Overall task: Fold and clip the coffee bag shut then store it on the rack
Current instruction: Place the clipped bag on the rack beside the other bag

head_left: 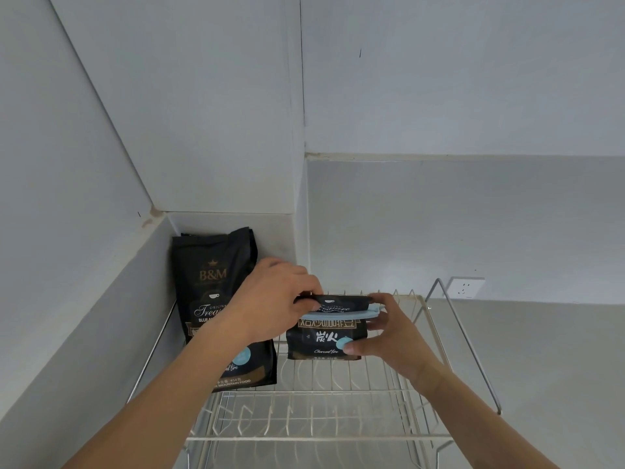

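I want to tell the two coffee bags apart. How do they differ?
The clipped bag is folded short, with a blue clip across its top; the tall bag stands full height, unclipped. Both hands, left hand and right hand, hold the clipped bag; the tall bag stands free at the wall. Both are black with similar print.

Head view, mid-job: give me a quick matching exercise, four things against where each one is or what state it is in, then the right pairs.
Things:
1. folded coffee bag
2. blue clip
3. tall coffee bag
4. wall socket

Places or states:
A. standing upright in the left corner of the wire rack
B. on the wall behind the rack, to the right
C. held between the left hand and the right hand, over the rack
D. clamped across the folded top of a bag

Pairs: 1-C, 2-D, 3-A, 4-B
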Motion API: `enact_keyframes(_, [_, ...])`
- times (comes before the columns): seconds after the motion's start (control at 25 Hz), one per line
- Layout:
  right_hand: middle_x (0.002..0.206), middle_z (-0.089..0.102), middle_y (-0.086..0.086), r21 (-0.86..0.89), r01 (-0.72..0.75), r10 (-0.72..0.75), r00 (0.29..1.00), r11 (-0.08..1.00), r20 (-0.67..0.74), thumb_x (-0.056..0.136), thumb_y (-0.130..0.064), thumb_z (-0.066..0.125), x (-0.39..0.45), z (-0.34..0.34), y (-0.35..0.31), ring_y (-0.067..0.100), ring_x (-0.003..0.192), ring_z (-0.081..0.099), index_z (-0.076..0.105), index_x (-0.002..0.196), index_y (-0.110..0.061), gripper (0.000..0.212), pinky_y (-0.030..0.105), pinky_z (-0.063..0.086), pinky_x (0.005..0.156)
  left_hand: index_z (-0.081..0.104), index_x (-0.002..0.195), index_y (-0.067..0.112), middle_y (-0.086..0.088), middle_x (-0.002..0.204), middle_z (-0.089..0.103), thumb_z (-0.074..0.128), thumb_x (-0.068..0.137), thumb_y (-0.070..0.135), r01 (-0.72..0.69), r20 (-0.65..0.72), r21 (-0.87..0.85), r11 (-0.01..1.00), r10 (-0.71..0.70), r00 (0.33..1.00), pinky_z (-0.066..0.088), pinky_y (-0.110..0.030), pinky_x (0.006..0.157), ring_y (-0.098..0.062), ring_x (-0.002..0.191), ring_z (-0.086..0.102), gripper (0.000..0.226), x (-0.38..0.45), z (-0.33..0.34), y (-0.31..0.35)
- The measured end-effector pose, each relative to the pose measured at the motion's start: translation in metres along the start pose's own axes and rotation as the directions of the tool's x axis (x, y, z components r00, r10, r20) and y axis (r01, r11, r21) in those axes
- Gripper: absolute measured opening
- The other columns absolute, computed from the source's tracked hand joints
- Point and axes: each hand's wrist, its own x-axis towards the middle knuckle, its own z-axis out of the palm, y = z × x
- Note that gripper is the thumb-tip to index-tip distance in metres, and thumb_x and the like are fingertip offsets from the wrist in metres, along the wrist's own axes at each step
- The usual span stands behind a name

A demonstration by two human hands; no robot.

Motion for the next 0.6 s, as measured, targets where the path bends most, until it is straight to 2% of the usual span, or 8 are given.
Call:
enact_keyframes(0.12, [0.103,0.065,-0.02,-0.055,0.034,-0.037,0.998,0.998,-0.044,0.056,-0.034,0.09,-0.004,-0.006,-0.003,0.002,0.098,0.059,0.047,0.111,-0.037,0.07,0.015,0.044,0.066,0.07,0.092,0.029,0.013,0.083,0.068,0.064,0.088,0.032,0.004,-0.043,-0.051,0.999,-0.006,0.999,0.034,-0.032,0.099,-0.009,0.081,0.058,0.007,0.002,0.003,0.001])
enact_keyframes(0.2, [0.099,0.063,-0.024,-0.087,0.045,-0.051,0.997,0.995,-0.062,0.057,-0.036,0.089,-0.007,-0.009,-0.004,-0.004,0.095,0.056,0.048,0.112,-0.039,0.069,0.011,0.038,0.062,0.07,0.091,0.028,0.013,0.084,0.069,0.064,0.089,0.031,-0.001,-0.053,-0.067,0.998,-0.003,0.999,0.034,-0.032,0.098,-0.008,0.081,0.058,0.007,0.004,0.004,0.002])
enact_keyframes(0.44, [0.098,0.062,-0.023,-0.088,0.096,-0.105,0.989,0.991,-0.108,0.058,-0.038,0.088,-0.011,-0.014,-0.008,0.0,0.095,0.057,0.05,0.105,-0.041,0.061,0.016,0.045,0.067,0.07,0.087,0.032,0.017,0.079,0.067,0.066,0.086,0.033,-0.03,-0.075,-0.095,0.995,0.023,0.997,0.037,-0.031,0.093,-0.004,0.074,0.056,0.004,0.007,-0.002,-0.004])
enact_keyframes(0.6, [0.099,0.062,-0.023,-0.123,0.071,-0.081,0.994,0.99,-0.078,0.058,-0.036,0.088,-0.008,-0.018,-0.007,0.0,0.095,0.056,0.051,0.108,-0.038,0.063,0.018,0.044,0.067,0.069,0.091,0.031,0.015,0.084,0.069,0.064,0.088,0.035,-0.005,-0.045,-0.09,0.996,0.0,0.999,0.037,-0.035,0.099,-0.004,0.077,0.056,0.007,0.007,0.006,-0.001])
